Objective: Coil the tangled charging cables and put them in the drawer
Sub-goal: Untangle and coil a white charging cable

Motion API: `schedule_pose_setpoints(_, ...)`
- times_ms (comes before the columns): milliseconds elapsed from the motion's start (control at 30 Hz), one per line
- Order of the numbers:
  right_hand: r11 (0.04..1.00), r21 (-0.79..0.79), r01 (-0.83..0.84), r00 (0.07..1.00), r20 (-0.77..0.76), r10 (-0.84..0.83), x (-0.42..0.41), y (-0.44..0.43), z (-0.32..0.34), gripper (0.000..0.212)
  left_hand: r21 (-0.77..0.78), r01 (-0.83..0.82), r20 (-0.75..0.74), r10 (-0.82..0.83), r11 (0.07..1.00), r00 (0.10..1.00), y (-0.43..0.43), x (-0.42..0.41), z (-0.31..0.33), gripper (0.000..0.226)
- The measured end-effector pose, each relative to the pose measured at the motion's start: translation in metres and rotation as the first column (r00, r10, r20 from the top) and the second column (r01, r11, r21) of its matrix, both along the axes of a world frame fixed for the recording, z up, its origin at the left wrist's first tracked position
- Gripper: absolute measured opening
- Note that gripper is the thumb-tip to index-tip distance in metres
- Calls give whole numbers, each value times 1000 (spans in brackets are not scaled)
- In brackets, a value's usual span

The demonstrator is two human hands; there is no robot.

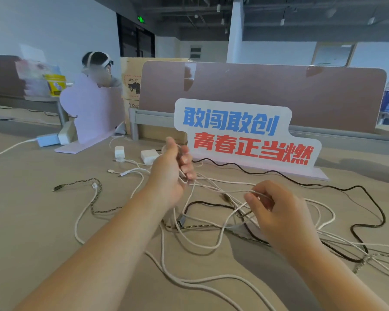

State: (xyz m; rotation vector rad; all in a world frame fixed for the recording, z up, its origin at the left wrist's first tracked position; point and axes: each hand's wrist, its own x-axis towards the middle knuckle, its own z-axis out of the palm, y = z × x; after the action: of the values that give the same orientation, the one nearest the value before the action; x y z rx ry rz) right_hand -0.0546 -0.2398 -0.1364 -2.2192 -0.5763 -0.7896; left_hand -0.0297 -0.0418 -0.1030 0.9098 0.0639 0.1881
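Wooden desk under both hands. Brown partition runs along its far edge, well beyond the hands. White sign with blue and red characters stands just behind the left hand. Lilac cutout board stands further out, left of the left hand.

Cable tangle lies on the desk below and between both hands, spreading right past the right hand. Dark cable snakes from behind the left hand, round the far side of the right hand, into the pile. Braided cable lies left of the left forearm, with one plug end free on the desk.

Left hand is raised off the desk with fingers curled round white cable; looks like a few loops, but motion blur means I can't count them. From that hand the white cable runs across to the right hand, which pinches it between thumb and fingertips, the other fingers curled.

Flat white adapter sits just left of the left hand, partly behind it. Small cube charger is further left.
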Motion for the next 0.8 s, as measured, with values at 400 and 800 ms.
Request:
schedule_pose_setpoints(400, 994, 112, 14, 983, 179, -34, -5, 6, -2, 9, 805, 480, -244, -544, 349, 803, -44, -30, -23, 76)
schedule_pose_setpoints(800, 999, -1, 53, 990, -130, -53, -4, 7, 5, 28, 807, -21, 180, -212, 590, 960, -30, -17, -14, 51)
